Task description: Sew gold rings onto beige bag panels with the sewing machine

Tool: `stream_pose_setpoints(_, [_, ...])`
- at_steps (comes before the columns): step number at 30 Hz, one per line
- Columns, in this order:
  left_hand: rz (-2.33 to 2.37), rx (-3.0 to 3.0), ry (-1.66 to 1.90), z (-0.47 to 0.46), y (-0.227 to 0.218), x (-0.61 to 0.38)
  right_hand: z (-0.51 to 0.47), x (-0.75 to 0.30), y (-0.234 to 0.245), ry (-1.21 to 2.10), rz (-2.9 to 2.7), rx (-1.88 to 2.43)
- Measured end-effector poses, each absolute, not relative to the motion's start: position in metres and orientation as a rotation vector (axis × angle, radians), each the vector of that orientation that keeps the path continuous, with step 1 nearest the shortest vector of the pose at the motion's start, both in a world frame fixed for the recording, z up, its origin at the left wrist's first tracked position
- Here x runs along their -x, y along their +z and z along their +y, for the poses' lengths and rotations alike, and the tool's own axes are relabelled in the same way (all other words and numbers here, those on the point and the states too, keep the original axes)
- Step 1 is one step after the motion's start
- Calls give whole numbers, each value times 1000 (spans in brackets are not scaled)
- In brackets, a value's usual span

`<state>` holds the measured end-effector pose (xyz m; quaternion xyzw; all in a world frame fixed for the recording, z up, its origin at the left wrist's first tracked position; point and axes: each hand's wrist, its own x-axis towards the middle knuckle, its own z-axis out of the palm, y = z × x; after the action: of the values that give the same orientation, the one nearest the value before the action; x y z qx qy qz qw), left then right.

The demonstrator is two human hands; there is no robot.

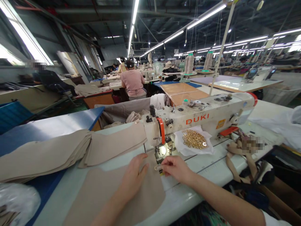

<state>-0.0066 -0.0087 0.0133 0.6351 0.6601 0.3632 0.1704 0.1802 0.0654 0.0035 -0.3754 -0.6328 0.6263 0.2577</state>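
Observation:
My left hand (134,174) lies on a beige fabric panel (103,185), thumb and fingers apart, just left of the needle area. The panel rests on the sewing machine's bed, its upper right corner close to the presser foot. My right hand (175,168) is closed in a pinch on a small pale loop (157,168) at the panel's right edge, below the needle plate (162,151). Whether the loop is metal or fabric is too small to tell. The white sewing machine (199,117) stands just beyond both hands.
Gold metal rings or buckles (194,139) sit in a white plastic bag (209,147) under the machine arm. Stacked beige panels (47,153) lie at left, with more (117,141) behind my left hand. Beige straps (232,163) hang at right. A person in pink (133,80) sits ahead.

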Motion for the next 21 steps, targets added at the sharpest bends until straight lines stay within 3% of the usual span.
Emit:
stream_pose_setpoints(9, [2077,-2180,754,-28,-13,-4,83,-152,7,1842,-1770,1191])
stream_pose_setpoints(21, [2049,-2186,918,-34,-9,-12,90,-139,10,1891,-1915,1292])
